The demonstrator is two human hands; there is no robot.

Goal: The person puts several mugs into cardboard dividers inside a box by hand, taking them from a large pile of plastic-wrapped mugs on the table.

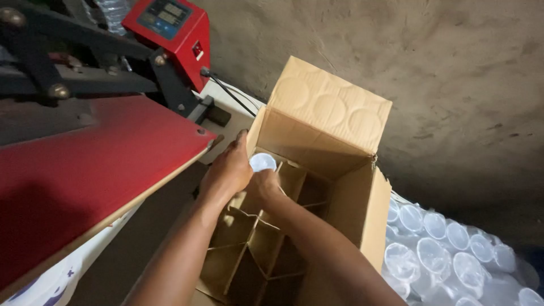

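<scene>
the left hand (226, 173) curls around a small white cup (263, 162) at the top of an open cardboard box (340, 187), and the right hand (265, 186) grips the cup from beneath. the box has cardboard dividers (258, 238). a bag of clear cups (447, 255) lies just beside it, a red heat press (96, 153) to the left.

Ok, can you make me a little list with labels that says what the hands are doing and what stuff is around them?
left hand: the left hand is over the cardboard box, fingers at the white cup
right hand: the right hand is just under the cup, touching it
cup: small, round, white, at a far compartment of the box
box: open, flaps up, cardboard dividers inside
left side: red press machine
right side: bag of clear plastic cups
</scene>
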